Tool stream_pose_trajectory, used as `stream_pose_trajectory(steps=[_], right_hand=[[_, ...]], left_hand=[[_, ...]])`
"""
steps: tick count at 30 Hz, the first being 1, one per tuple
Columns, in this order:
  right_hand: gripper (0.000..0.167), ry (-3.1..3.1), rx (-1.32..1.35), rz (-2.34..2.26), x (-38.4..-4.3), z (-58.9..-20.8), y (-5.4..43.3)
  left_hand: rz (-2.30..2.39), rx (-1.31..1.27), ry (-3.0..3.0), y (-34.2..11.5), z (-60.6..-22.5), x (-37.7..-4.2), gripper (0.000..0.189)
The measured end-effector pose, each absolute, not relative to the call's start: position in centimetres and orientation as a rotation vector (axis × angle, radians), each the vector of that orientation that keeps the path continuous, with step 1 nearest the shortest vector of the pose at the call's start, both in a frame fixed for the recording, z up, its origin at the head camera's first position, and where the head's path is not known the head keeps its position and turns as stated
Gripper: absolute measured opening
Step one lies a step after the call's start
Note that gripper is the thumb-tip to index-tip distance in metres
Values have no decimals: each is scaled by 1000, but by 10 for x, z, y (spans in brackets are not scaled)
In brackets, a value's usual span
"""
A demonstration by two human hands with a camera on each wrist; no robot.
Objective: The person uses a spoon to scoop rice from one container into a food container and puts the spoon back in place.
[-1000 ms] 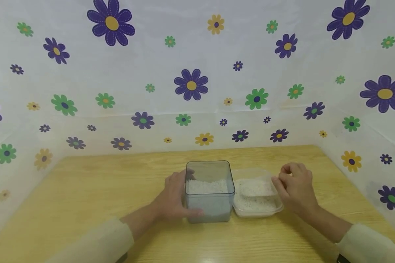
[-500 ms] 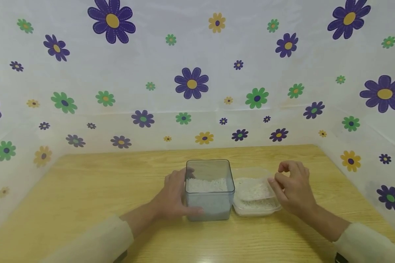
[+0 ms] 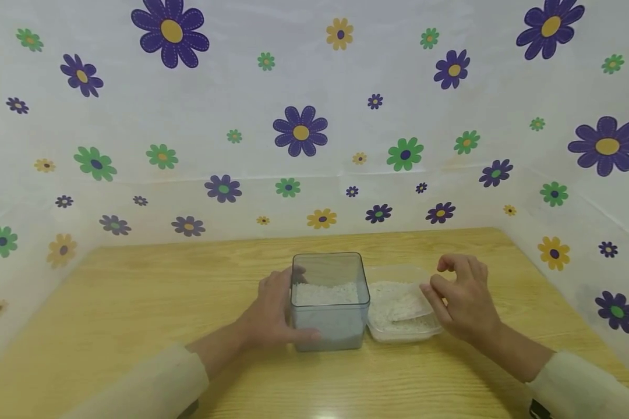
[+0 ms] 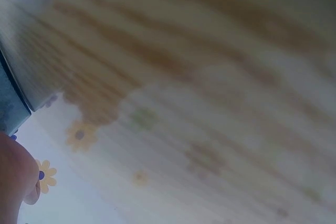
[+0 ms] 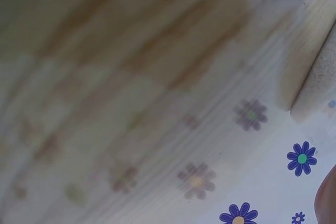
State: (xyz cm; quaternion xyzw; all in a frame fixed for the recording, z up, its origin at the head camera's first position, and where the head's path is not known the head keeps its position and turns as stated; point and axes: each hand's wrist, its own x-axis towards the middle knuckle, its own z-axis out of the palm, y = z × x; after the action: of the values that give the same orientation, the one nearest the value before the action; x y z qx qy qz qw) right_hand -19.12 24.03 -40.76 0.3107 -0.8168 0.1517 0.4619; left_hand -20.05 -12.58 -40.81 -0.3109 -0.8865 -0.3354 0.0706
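A square, see-through blue-grey canister (image 3: 329, 330) stands upright on the table, partly filled with white rice-like grains (image 3: 327, 294). My left hand (image 3: 272, 314) grips its left side, thumb across the front and fingers round the back. Just right of it sits a low clear plastic tub (image 3: 405, 337) of similar grains. Over that tub my right hand (image 3: 466, 297) pinches a thin, translucent scoop-like plastic piece (image 3: 416, 304) between thumb and fingers. Its lower edge is down at the grains. In the left wrist view only a canister corner (image 4: 11, 100) and part of the hand show.
The wooden table (image 3: 162, 302) reaches back to a white flower-print cloth (image 3: 230, 105), which also rises along both sides. Canister and tub stand close together, side by side. Blurred reflections cover much of both wrist views.
My right hand has shifted slightly left, and the translucent piece has tilted and sunk lower toward the grains in the tub. My left hand keeps its grip on the canister.
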Motion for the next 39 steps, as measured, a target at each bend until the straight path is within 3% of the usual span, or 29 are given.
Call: stream_pose_trajectory(steps=[39], right_hand=[[44,-1835,944,302,-194,-407,240]], left_hand=[[-1029,-924,-2671,-125,-409,-201,103]])
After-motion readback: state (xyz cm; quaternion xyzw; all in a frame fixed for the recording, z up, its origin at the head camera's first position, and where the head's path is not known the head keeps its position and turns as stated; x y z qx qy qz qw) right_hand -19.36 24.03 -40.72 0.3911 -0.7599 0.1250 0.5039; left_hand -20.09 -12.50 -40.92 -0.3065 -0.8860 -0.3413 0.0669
